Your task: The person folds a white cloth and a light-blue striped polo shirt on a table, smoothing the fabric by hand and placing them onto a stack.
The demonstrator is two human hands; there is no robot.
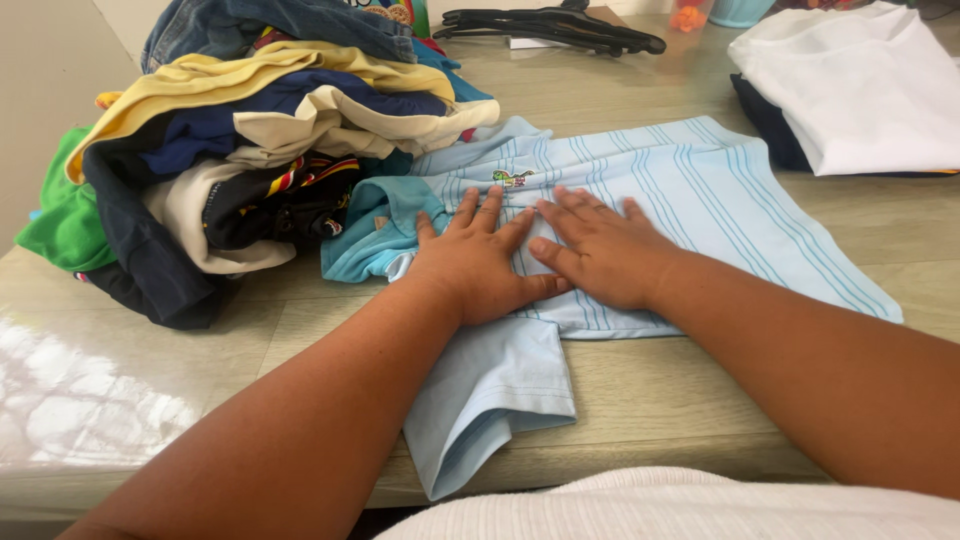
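- Left hand [478, 262] and right hand [600, 252], fingers spread flat, press the light blue striped shirt [690, 190] on the tabletop [660, 400].
- Folding looks barely started: one sleeve lies loose; the heap of unfolded clothes [240, 150] waits beside it.

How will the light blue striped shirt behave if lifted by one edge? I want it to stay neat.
The light blue striped shirt looks like thin, soft cloth: its sleeve droops over the table edge, so it would likely sag and lose shape. It probably feels light. Both hands, left hand and right hand, press it flat, suggesting it wrinkles easily.
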